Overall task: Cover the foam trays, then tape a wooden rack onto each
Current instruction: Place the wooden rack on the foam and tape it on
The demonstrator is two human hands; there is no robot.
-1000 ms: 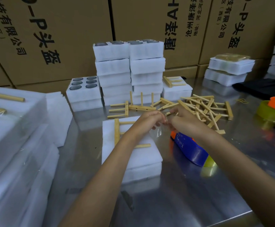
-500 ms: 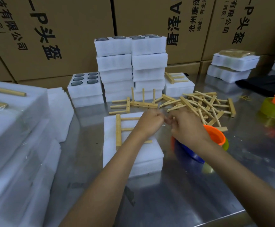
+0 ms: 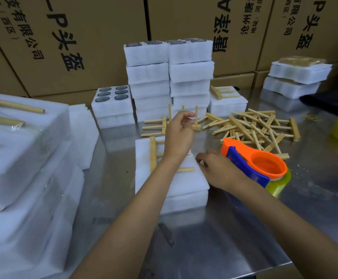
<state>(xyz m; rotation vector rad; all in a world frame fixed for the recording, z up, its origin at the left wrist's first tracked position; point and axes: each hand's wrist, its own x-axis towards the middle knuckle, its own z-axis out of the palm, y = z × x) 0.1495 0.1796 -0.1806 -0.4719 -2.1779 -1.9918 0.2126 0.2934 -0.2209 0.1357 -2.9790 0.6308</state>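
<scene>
Change since a second ago: left hand (image 3: 179, 130) lifted from right hand (image 3: 216, 170), grip pinching clear tape end. Right grip holding tape dispenser (image 3: 252, 168). Below left grip: wooden rack (image 3: 153, 154) on covered foam tray (image 3: 180, 184), desk (image 3: 234, 228). Taping apparently underway.

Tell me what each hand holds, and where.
Left hand pinches a clear tape strip's upper end; right hand holds its lower end.
</scene>
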